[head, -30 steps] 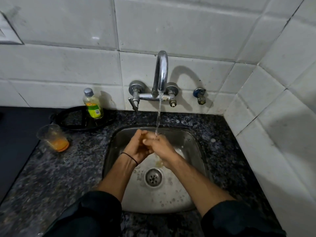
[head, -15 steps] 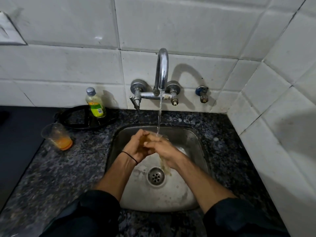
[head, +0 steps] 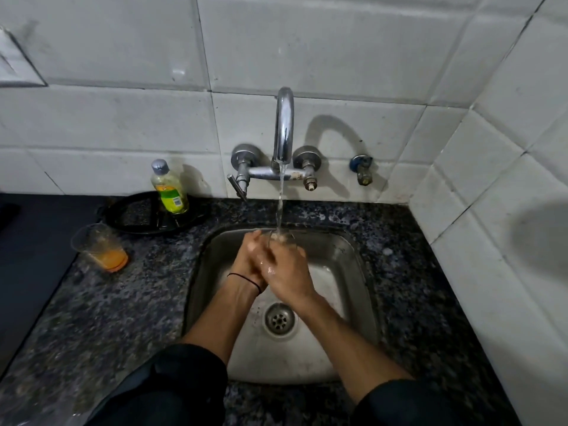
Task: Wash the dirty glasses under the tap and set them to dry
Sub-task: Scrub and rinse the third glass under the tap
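Note:
Over the steel sink, my left hand and my right hand are clasped together around a clear glass. Only the glass's rim shows past my fingers. Water runs from the chrome tap straight into that rim. A second clear glass with orange residue at its bottom stands tilted on the counter left of the sink, apart from both hands.
A dish soap bottle stands on a black round tray behind the dirty glass. Dark speckled granite counter surrounds the sink. White tiled walls close in at the back and right. A small valve sits right of the tap.
My hands have shifted slightly on the glass under the stream, the right hand now lying more over the left. The orange tint in the runoff is gone.

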`<action>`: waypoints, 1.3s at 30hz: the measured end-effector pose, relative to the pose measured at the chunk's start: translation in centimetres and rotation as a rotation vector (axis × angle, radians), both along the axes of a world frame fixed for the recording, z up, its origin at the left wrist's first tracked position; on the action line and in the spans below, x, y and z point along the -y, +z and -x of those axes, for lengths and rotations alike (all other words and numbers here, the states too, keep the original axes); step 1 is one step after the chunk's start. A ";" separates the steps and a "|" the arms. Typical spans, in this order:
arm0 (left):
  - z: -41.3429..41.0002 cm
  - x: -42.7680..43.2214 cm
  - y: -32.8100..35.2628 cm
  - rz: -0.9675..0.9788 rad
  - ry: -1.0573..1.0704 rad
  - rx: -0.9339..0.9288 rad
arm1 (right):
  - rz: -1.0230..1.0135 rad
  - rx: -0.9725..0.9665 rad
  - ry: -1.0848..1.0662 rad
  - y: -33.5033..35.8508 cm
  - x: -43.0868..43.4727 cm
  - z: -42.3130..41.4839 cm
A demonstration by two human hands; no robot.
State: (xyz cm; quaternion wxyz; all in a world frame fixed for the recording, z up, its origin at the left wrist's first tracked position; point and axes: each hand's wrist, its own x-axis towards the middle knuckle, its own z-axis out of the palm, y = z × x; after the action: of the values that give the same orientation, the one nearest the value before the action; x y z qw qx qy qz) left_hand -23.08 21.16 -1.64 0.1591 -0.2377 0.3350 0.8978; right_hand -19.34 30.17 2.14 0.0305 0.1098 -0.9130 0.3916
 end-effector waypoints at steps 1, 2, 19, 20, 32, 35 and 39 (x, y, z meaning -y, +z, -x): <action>0.2 0.1 0.1 0.065 -0.048 0.001 | -0.188 -0.106 0.091 -0.2 -0.4 0.2; 0.3 0.4 0.4 0.119 -0.097 0.024 | -0.251 -0.114 0.205 0.1 -1.0 0.5; -0.6 0.9 1.3 0.262 -0.107 -0.018 | 0.767 0.820 0.194 2.0 -3.6 1.1; -0.6 1.0 1.6 0.297 -0.114 -0.072 | 0.854 0.796 0.151 1.5 -3.6 1.2; -2.5 1.0 4.9 0.252 -0.575 -0.111 | 0.602 0.331 -0.215 1.8 -2.9 4.8; -2.6 0.1 5.2 0.191 -0.518 -0.150 | 0.507 0.214 -0.073 2.6 -2.7 5.8; -2.1 -0.9 4.4 0.263 -0.199 -0.171 | 0.243 -0.094 -0.187 1.6 -1.1 5.0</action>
State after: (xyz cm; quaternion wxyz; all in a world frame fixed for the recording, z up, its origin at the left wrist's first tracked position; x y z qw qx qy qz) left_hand -20.96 22.10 2.72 0.1856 -0.1448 0.4838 0.8429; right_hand -24.39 31.32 3.73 0.1225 0.0379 -0.8628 0.4890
